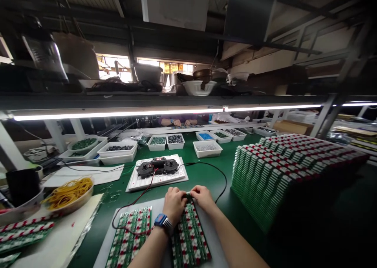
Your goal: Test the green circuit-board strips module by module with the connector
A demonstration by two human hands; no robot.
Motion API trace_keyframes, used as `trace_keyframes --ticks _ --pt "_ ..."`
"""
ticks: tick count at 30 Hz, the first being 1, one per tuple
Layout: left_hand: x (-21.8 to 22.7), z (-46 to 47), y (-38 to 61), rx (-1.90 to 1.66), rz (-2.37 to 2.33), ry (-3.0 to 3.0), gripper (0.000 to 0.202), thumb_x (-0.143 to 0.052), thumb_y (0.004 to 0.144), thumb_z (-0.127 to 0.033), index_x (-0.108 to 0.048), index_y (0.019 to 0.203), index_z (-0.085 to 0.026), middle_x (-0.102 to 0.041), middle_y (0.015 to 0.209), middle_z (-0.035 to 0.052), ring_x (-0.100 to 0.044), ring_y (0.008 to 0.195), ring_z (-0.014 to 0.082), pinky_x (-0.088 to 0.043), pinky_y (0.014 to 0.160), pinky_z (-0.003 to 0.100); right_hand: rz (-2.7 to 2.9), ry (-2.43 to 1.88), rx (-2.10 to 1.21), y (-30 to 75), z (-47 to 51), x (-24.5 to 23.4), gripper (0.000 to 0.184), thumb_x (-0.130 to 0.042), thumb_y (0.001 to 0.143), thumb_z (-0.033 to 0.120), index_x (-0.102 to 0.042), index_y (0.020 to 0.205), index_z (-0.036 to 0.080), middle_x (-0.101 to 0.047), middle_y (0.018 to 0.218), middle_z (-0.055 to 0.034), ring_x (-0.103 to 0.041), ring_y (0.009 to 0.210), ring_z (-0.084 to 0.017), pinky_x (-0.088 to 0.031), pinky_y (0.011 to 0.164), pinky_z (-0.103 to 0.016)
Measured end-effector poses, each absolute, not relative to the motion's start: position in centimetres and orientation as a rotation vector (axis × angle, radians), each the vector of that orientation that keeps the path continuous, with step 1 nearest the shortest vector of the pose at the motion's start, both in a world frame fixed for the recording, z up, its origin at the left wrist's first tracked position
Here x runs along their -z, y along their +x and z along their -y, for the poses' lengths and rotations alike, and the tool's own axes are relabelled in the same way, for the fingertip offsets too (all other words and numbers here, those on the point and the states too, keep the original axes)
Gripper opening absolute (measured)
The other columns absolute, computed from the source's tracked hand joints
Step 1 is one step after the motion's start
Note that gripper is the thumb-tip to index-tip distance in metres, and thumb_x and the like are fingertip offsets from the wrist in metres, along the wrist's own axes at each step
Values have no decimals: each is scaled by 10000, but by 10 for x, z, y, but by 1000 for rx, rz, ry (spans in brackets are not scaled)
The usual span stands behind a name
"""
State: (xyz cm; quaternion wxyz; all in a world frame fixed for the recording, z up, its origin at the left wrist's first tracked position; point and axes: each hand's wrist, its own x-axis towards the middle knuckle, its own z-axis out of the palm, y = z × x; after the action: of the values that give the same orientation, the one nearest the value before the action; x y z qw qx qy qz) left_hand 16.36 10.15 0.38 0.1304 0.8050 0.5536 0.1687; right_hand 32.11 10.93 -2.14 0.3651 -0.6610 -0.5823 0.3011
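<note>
A green circuit board panel point(191, 236) with rows of white and red parts lies on a pale grey mat point(160, 207). At its far end, my left hand point(174, 205) has its fingers closed on the edge. My right hand point(204, 198) pinches the same end from the other side; the fingertips of both hands nearly meet. Just what sits between them is partly hidden. A second circuit board panel point(129, 232) lies left of my left wrist, which wears a blue watch point(160, 220). Red and black wires point(118, 217) cross that panel.
A black speaker unit point(159, 166) rests on a white tray beyond my hands. A tall stack of panels point(262, 177) stands right. White bins point(207, 149) of small parts line the back, and yellow rubber bands point(69, 192) fill a bowl left. Another person's hands point(184, 122) show behind.
</note>
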Motion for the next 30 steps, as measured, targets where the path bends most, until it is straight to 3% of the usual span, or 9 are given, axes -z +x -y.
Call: trace_keyframes --ticks 6,16,30 --pt "-8 -97 157 -535 -1513 2424 245 -548 930 -287 -729 1093 -266 -660 954 53 -531 994 230 -408 895 320 1494 -1637 -861 327 -109 17 139 -581 758 207 -672 663 163 -670 655 -8 -581 650 -139 -398 603 -210" --pt "1 -97 153 -523 -1384 2425 201 -624 853 -238 -761 996 -275 -654 901 43 -527 964 217 -417 865 285 1565 -1656 -971 334 -99 15 71 -636 700 159 -633 629 159 -575 549 33 -497 546 -107 -349 517 -193" --pt "-10 -89 159 -323 -1509 2403 249 -545 893 -306 -749 1035 -310 -669 979 47 -535 1008 233 -396 900 324 1696 -1772 -827 329 -102 15 150 -590 755 152 -584 607 173 -603 624 9 -513 637 -132 -321 578 -216"
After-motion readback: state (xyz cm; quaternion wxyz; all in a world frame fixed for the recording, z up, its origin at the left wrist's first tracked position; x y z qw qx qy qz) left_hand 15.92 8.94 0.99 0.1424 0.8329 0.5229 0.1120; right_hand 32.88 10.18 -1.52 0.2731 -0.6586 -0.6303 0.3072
